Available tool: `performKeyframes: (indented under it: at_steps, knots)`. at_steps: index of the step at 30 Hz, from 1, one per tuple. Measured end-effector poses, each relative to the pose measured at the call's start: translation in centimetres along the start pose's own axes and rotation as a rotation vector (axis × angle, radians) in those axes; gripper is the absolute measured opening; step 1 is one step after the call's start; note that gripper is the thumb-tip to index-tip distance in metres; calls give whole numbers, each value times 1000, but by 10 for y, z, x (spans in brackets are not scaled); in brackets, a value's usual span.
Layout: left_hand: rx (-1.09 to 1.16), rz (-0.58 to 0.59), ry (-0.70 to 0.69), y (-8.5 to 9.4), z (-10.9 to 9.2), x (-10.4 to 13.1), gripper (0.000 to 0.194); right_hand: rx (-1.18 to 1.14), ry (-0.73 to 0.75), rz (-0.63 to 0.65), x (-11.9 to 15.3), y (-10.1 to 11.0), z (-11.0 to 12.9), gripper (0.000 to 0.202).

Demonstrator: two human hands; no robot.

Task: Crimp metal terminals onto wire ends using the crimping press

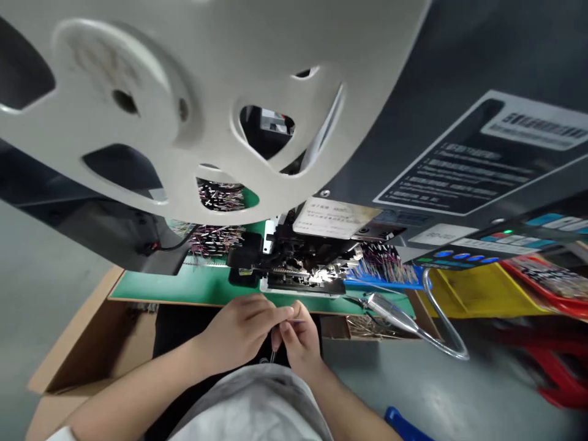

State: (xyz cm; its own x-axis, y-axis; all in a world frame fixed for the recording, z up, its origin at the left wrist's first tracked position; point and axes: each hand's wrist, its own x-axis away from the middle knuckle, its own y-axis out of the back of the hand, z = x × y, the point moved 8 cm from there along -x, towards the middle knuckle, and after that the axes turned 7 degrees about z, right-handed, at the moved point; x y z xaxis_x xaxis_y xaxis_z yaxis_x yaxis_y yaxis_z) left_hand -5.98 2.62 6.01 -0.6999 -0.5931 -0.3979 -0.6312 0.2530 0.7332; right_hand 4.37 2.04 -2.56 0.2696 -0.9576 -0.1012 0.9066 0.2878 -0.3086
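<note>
the person's left hand (241, 327) and right hand (301, 346) meet in front of the grey shirt (257, 407), below the green work surface (197, 286). a thin purplish wire (296, 320) lies at their fingertips; the left thumb and finger are pinched together on one end, and the right fingers are closed round the other. a slim metallic piece (273, 356) shows just under the hands, its holder unclear. the black machine mechanism (305, 269) sits ahead, with a silver bendable lamp (395, 312) to its right and bundled wires (214, 240) to its left.
</note>
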Motion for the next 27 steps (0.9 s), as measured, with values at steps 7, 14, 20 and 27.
performKeyframes:
  at_steps: [7, 14, 20, 27]
  knots:
    - [-65, -182, -60, -22, -31, -6, 57, -139, 92, -78, 15, 21, 19, 36]
    - [235, -205, 92, -53, -35, -34, 49, -236, 17, -92, 23, 60, 35, 34]
    - [591, -112, 374, -87, 5, -56, 12, -11, -66, -68, 11, 90, 45, 27]
    - [529, -178, 413, -87, 17, -51, 19, 372, 51, -232, 7, 105, 53, 26]
